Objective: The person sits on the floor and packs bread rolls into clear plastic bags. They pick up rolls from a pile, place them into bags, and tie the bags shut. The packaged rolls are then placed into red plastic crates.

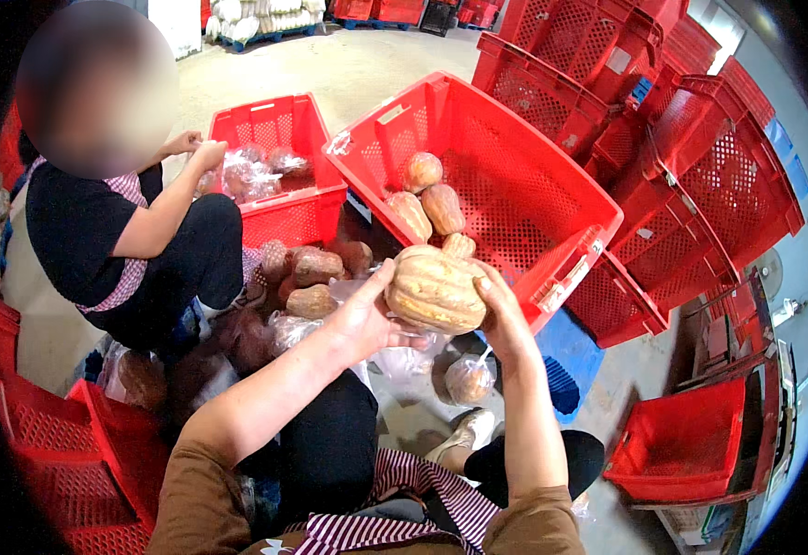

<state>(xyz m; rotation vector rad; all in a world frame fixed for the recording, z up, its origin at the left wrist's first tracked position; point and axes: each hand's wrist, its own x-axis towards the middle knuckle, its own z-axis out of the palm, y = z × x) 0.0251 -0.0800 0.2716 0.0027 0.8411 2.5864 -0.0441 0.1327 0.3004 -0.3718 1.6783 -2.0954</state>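
A ribbed tan pumpkin is held up between my two hands. My left hand supports its left side and underside, thumb on top. On its right end, my right hand grips it with curled fingers. Just beyond, a large red plastic crate stands tilted in view, with several pumpkins gathered at its left side. Clear plastic film shows below the held pumpkin. A pumpkin wrapped in a clear bag rests on the floor near my right forearm.
A co-worker squats at left, hands at a red crate of bagged pumpkins. Loose pumpkins lie between us. Stacked red crates rise at right, near a blue pallet. More red crates stand at lower left.
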